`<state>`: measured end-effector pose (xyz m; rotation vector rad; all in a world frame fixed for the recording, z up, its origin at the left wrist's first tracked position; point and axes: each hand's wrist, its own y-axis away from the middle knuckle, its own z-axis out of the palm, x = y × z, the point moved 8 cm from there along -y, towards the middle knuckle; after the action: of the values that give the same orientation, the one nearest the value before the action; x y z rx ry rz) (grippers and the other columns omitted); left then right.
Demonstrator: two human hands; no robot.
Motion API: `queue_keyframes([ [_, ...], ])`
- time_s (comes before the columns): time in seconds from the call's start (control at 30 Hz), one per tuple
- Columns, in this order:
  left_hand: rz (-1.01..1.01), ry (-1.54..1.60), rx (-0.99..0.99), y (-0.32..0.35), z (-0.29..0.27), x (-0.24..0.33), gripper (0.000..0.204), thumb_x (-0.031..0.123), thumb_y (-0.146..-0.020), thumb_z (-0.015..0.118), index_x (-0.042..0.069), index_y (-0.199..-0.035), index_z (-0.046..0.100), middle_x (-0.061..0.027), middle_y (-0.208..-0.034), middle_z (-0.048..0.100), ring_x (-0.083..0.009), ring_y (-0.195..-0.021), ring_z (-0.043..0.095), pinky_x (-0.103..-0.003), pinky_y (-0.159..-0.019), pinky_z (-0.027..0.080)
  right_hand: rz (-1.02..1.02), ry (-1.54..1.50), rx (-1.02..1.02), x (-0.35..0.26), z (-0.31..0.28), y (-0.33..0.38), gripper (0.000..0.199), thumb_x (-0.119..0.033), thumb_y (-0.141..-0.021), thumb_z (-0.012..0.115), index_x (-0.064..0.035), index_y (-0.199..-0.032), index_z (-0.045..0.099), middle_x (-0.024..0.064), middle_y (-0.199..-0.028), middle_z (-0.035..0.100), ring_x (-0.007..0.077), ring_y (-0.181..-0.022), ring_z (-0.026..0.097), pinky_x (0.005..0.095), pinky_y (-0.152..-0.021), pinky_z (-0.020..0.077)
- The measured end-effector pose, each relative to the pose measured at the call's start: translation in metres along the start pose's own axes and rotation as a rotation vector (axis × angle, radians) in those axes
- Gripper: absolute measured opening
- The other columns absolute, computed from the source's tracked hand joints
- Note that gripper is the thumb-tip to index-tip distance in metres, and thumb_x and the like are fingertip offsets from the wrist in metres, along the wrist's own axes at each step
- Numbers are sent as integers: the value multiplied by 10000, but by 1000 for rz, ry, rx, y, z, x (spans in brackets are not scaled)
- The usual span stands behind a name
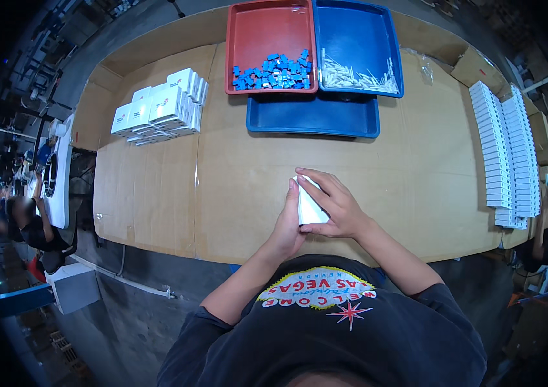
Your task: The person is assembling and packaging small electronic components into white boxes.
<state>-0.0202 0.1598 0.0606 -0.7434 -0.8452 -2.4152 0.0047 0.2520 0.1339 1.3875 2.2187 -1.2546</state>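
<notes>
Both my hands close around a small white box (311,208) above the near middle of the cardboard-covered table (248,187). My left hand (289,222) grips its left side, thumb along the edge. Over the top and right side lies my right hand (340,209), its fingers bent across the box and its thumb at the near end. Part of the box is hidden under the fingers. Beyond my hands stands a shallow blue tray (313,132) with nothing visible in it.
Behind it, a red tray (267,32) holds small blue parts (274,71), and a blue tray (356,32) holds thin whitish pieces (358,77). White boxes (158,106) are stacked at left; tall stacks of white boxes (493,148) line the right edge. Other people (32,222) sit at both sides.
</notes>
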Motion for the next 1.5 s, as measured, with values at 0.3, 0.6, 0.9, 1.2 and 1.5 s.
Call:
queue_keyframes([
  [0.3, -20, 56, -11, 3, 0, -5, 593, 590, -1128, 282, 116, -1412, 498, -91, -1254, 655, -196, -1150, 679, -358, -964, 570, -25, -13, 34, -2, 1, 5, 909, -583, -874, 743, 80, -1461, 536, 309, -1452, 550, 473, -1277, 596, 520, -1065, 483],
  [0.6, -47, 80, 12, 1, 2, -12, 594, 621, -1119, 269, 143, -1345, 540, -34, -1114, 688, -131, -975, 705, -320, -802, 584, -13, -104, 132, 3, -3, 13, 881, -615, -976, 627, 133, -1433, 537, 377, -1406, 559, 497, -1272, 602, 506, -1060, 495],
  [0.9, 67, 262, -37, -17, -3, 4, 594, 501, -1138, 271, 71, -1523, 411, -201, -1386, 618, -334, -1262, 648, -487, -1086, 534, 383, -610, 525, 65, -29, 35, 760, -437, -998, 686, 11, -1550, 417, 238, -1481, 471, 332, -1312, 571, 433, -1136, 424],
  [1.2, 656, -715, 143, 15, -87, 4, 465, 223, -1090, 415, -7, -1493, 402, -238, -1520, 496, -339, -1414, 495, -445, -1192, 365, 531, -15, -60, 69, -10, 85, 234, -124, -827, 812, -66, -988, 651, 118, -1293, 600, 322, -1161, 650, 506, -1045, 512],
  [1.5, 587, -1681, -33, 62, -97, -5, 411, 115, -982, 605, 117, -1392, 626, -138, -1563, 478, -382, -1521, 384, -689, -1224, 208, 449, 134, -296, 18, 4, 106, 440, -323, -855, 819, -94, -1207, 688, 104, -1262, 633, 315, -1252, 596, 607, -1207, 345],
])
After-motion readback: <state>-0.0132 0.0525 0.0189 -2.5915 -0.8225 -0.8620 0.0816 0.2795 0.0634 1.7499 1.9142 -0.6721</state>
